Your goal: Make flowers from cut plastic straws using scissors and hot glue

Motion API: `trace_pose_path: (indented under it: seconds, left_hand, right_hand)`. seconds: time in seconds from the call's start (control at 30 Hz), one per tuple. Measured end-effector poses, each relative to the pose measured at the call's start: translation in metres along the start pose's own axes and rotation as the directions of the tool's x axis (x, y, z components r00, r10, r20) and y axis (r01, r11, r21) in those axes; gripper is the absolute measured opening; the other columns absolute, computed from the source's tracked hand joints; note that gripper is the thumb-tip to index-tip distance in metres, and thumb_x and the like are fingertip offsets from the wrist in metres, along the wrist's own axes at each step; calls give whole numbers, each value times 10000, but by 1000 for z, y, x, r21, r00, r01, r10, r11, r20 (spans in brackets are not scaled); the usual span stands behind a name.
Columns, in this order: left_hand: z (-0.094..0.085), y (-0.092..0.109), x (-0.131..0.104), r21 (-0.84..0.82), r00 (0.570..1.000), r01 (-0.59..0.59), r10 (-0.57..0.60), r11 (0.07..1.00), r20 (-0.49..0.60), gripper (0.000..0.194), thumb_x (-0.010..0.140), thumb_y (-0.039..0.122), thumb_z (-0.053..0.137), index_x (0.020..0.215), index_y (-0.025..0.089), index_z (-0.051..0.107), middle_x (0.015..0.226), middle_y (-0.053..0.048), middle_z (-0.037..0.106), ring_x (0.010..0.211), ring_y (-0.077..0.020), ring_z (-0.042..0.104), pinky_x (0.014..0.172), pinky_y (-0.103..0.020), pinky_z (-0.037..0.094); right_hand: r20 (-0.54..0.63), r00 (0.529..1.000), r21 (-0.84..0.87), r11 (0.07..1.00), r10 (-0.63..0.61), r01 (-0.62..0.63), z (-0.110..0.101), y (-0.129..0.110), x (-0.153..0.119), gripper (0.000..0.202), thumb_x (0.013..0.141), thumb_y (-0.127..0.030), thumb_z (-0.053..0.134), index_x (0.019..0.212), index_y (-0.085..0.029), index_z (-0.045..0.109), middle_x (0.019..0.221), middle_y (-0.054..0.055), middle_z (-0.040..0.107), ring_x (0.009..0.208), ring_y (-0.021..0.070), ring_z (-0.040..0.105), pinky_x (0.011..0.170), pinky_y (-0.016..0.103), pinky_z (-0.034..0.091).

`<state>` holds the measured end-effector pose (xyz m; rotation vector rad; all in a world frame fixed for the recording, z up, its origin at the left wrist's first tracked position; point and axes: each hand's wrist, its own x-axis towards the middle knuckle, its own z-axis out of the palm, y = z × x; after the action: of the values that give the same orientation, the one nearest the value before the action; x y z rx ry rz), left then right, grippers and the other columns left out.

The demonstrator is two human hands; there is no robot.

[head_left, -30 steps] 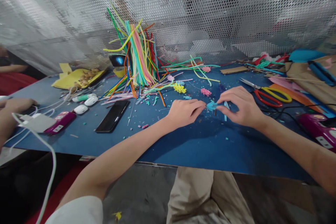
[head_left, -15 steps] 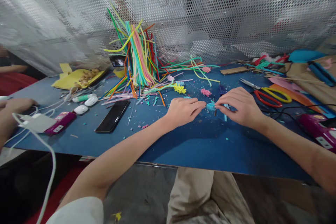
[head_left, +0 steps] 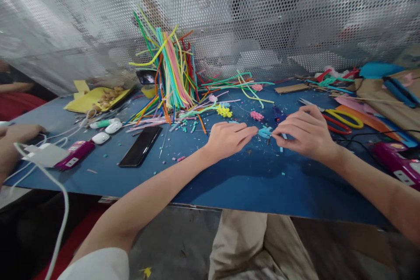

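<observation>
Over the blue table, a small light-blue spiky cluster (head_left: 264, 131) lies between my hands. It looks made of short soft pieces. My left hand (head_left: 228, 140) pinches its left end between thumb and fingers. At the other end, the closed thumb and forefinger of my right hand (head_left: 302, 133) meet its tips; any thread there is too fine to see. Similar clusters, one yellow (head_left: 224, 111) and one pink (head_left: 257, 116), lie just beyond. Behind my right hand rest scissors (head_left: 344, 118) with red and yellow handles, partly covered by it.
A bundle of coloured pipe-cleaner-like sticks (head_left: 173, 70) stands at the back against perforated metal. Left are a black phone (head_left: 140, 146), a purple power strip (head_left: 75, 155) with white cables, and another person's hand (head_left: 24, 133). Cardboard (head_left: 374, 96) lies right.
My right hand has shifted slightly right, away from my left hand, and covers more of the scissors. More of the light-blue cluster shows. My left hand stays in place.
</observation>
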<state>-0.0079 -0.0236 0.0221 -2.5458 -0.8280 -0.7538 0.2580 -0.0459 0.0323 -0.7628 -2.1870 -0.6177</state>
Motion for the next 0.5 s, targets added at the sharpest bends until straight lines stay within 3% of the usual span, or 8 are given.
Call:
trace_pose_path:
  seconds: [0.13, 0.33, 0.5]
  left_hand:
    - [1, -1, -1, -19, 999, -14, 13, 1000, -35, 276, 1020, 360, 464, 1132, 320, 713, 801, 22, 713, 677, -86, 645, 624, -256, 387]
    - [4, -2, -2, -8, 996, -48, 48, 999, -76, 252, 1011, 340, 493, 1136, 315, 710, 796, 21, 719, 671, -87, 647, 622, -258, 381]
    - [5, -1, -3, -11, 997, -43, 42, 999, -61, 251, 1013, 339, 489, 1133, 313, 709, 791, 21, 723, 664, -93, 644, 629, -260, 379]
  right_hand:
    - [47, 998, -32, 999, 34, -33, -1, -3, 1, 43, 873, -299, 679, 840, -314, 656, 823, -81, 749, 771, 175, 671, 836, 400, 428]
    - [-57, 998, -25, 999, -23, 22, -1, -7, 1, 32, 873, -258, 684, 860, -285, 675, 811, -67, 747, 751, 163, 656, 823, 390, 399]
    - [-13, 1000, -72, 997, 22, -23, 0, -8, -3, 22, 889, -314, 687, 879, -332, 696, 798, -94, 748, 754, 157, 653, 819, 401, 357]
